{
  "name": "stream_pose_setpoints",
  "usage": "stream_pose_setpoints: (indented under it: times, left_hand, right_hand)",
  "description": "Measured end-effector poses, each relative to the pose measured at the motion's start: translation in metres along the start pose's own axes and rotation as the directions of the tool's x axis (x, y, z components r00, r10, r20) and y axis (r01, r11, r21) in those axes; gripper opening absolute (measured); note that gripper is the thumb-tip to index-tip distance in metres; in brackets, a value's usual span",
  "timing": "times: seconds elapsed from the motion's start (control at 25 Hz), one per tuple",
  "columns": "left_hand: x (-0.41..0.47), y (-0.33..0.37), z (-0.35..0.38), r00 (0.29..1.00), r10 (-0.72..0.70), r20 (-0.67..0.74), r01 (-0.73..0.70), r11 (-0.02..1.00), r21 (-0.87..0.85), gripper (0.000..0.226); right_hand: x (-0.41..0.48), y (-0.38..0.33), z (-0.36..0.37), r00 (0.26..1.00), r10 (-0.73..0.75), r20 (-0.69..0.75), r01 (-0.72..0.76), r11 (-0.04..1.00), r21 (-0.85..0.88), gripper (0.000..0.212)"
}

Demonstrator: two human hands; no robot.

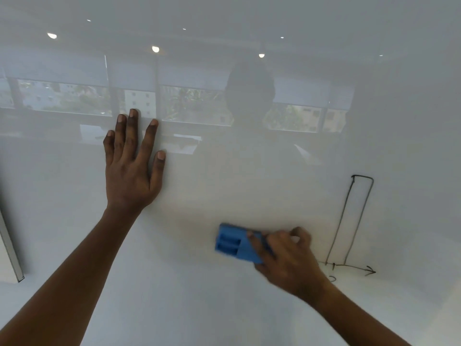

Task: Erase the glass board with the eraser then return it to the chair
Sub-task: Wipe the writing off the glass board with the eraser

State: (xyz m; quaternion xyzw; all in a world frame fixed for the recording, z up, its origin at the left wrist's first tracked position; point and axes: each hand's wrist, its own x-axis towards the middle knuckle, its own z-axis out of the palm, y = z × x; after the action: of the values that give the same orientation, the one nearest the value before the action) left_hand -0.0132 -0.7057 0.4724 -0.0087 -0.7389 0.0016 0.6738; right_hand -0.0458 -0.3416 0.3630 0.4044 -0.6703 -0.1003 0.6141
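Observation:
The white glass board (224, 183) fills almost the whole view. My right hand (289, 260) grips a blue eraser (235, 243) and presses it against the board at lower centre; hand and eraser are motion-blurred. Just right of that hand, black marker lines remain: a tall narrow bar (354, 218) standing on a horizontal arrow (359, 268), with a small curl below. My left hand (132, 168) lies flat on the board at centre left, fingers spread and holding nothing. No chair is visible.
The board's metal-framed left edge (11, 248) shows at the far left. The glossy surface reflects windows, ceiling lights and a person's dark outline.

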Motion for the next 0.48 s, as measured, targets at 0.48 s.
stream_pose_setpoints:
  times: [0.48]
  left_hand:
    - [-0.004,0.040,-0.013,0.992,-0.101,0.079,0.105,0.993,-0.046,0.061]
  right_hand:
    - [-0.014,-0.046,0.004,0.990,0.129,0.062,-0.132,0.990,0.044,0.064]
